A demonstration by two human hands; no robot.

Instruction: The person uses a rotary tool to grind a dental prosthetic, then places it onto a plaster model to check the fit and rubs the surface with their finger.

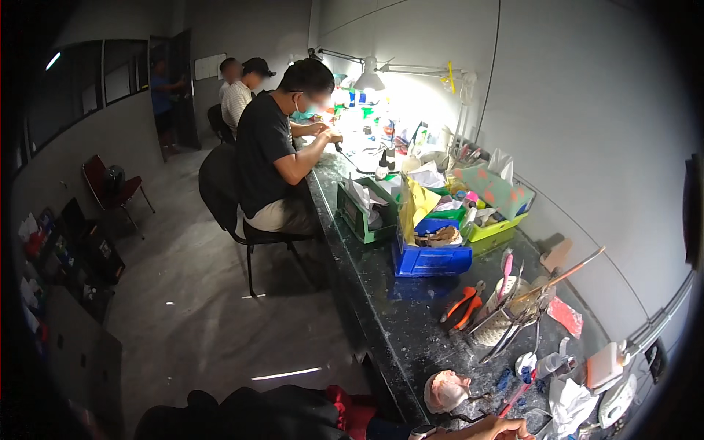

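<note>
At the bottom edge, my left hand (500,427) reaches over the dark bench, a watch (423,432) on its wrist. Its fingers are bent and closed, cut off by the picture's edge, so whatever they hold is hidden. Just beyond the hand lies a thin tool with a red handle (515,400). To its left sits a rounded, pinkish-white moulded piece (444,392). Crumpled white tissue (572,405) lies to the right, near a small clear cup (548,364). My right hand is out of view.
A tool holder (493,328) with brushes and orange-handled pliers (462,308) stand farther along the bench (389,323). Beyond are a blue bin (433,261) and a green bin (364,220), filled. A co-worker (268,147) sits under a lamp (369,77); others are behind.
</note>
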